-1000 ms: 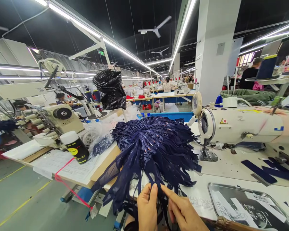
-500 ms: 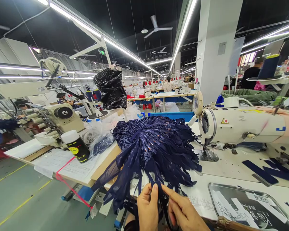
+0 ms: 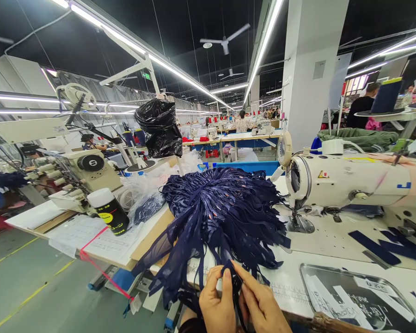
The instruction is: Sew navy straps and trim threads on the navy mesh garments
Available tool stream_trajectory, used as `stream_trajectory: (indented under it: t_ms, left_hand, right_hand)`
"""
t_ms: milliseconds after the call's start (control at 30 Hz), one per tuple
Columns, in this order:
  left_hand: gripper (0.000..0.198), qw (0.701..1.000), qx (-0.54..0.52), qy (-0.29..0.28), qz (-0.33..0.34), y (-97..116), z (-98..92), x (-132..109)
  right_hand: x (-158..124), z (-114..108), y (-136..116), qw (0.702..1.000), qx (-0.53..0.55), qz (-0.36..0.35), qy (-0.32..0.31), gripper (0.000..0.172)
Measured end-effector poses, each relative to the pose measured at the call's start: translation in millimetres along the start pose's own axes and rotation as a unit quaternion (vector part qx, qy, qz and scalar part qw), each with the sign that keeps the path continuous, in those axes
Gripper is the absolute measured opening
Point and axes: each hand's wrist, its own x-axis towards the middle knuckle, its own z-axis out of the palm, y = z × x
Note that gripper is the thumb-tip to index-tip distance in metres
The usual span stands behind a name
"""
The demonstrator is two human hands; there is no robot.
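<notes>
A large bundle of navy fabric strips (image 3: 211, 199) lies heaped at the table's front, its loose ends hanging over the edge. Just below it, my left hand (image 3: 217, 296) pinches a navy strip (image 3: 228, 267) between thumb and fingers. My right hand (image 3: 260, 296) grips the same strip close beside, fingertips nearly meeting the left thumb. Dark narrow lengths hang down between the two hands. Whether the right fingers hold anything more is hidden.
To the right stands a white sewing machine (image 3: 339, 180), with navy fabric pieces (image 3: 374, 247) on its bed. A metal tray (image 3: 307, 273) holding paper slips lies in front. At left are a black canister with a white lid (image 3: 109, 210) and a pink ribbon (image 3: 93, 240) hanging off the edge.
Both hands keep hold of the strip. The left hand has shifted slightly right, the right hand slightly left, and the strip's end between the fingertips now stands up more in a fold.
</notes>
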Motion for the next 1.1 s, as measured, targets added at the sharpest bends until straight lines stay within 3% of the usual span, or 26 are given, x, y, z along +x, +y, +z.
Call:
stream_trajectory:
  t_ms: [167, 300, 667, 833, 1033, 1100]
  left_hand:
    - [0.034, 0.984, -0.096, -0.01, -0.148, 5.0, 3.8, -1.9]
    - [0.039, 0.965, -0.142, -0.023, -0.218, 13.4, 7.6, -2.8]
    - [0.043, 0.998, 0.013, -0.006, -0.056, -15.9, 2.5, -4.4]
    - [0.041, 0.998, 0.001, -0.038, -0.047, -23.3, -0.2, -0.6]
    - [0.042, 0.996, 0.028, -0.085, -0.023, -22.2, -2.5, 1.1]
    - [0.04, 0.996, 0.036, -0.084, 0.0, -17.9, -1.8, -0.4]
  right_hand:
    - [-3.2, 13.7, 14.0, 0.99, -0.059, -0.08, 0.098, 0.048]
    - [-2.7, 18.8, 20.1, 0.98, -0.075, -0.124, 0.139, 0.045]
    - [1.8, 23.1, 21.9, 0.963, -0.068, -0.175, 0.194, 0.04]
    - [3.3, 19.0, 21.1, 0.954, -0.119, -0.197, 0.19, 0.042]
    - [11.7, 0.0, 16.3, 0.912, -0.219, -0.294, 0.183, 0.04]
    - [12.3, -0.4, 16.0, 0.926, -0.179, -0.27, 0.195, 0.036]
